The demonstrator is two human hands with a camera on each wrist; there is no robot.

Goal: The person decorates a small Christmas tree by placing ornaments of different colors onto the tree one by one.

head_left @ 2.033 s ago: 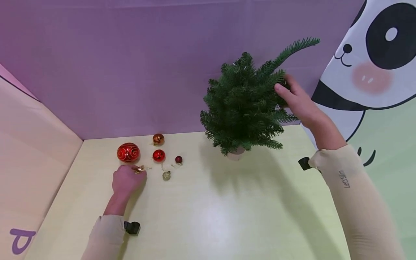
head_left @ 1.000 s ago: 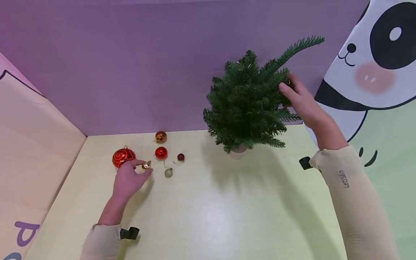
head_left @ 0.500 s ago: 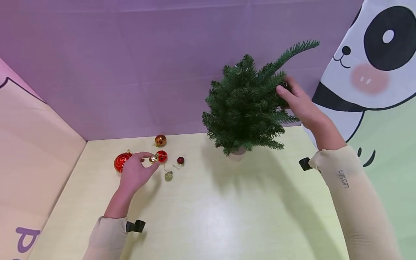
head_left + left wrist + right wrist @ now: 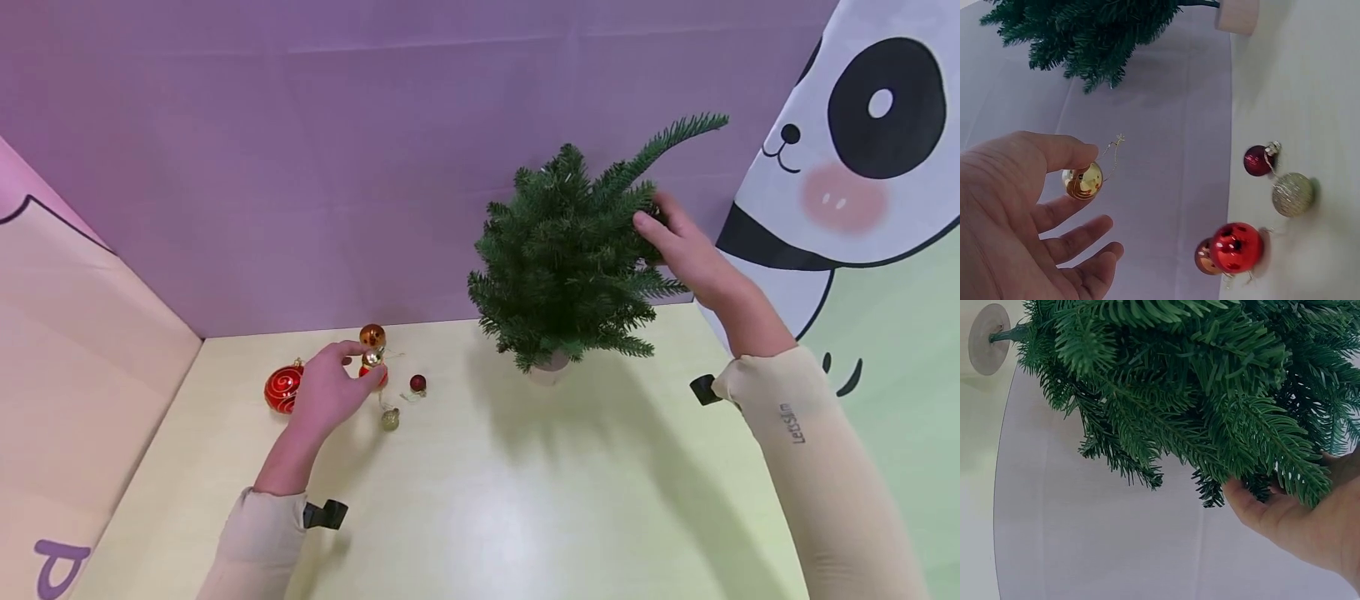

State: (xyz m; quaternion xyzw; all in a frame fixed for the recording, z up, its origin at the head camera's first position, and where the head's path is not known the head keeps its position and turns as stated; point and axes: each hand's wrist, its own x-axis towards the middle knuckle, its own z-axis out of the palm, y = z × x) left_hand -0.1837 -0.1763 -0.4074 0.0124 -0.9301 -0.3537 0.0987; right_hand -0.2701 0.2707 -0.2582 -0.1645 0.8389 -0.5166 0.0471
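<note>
My left hand [image 4: 330,387] pinches a small shiny gold bauble [image 4: 1083,181] between thumb and index finger, its other fingers spread below; a gold hanging loop [image 4: 1116,153] sticks out past the fingertips. In the head view this bauble overlaps a red bauble [image 4: 373,379] on the table. A small artificial Christmas tree [image 4: 562,258] stands at the back right on a pale round base [image 4: 550,372]. At its right side my right hand [image 4: 690,254] holds a branch [image 4: 1272,447], thumb in front and fingers partly hidden by needles.
On the table [image 4: 480,500] lie a large red swirl-patterned bauble [image 4: 283,389], an orange bauble [image 4: 372,335], a dark red one [image 4: 417,383] and a glittery gold one [image 4: 390,419]. A purple cloth wall [image 4: 337,167] rises behind; a panda print [image 4: 847,192] hangs right.
My left hand has picked the gold bauble up from beside the large red one and carried it up and to the right. The right hand keeps its place at the tree.
</note>
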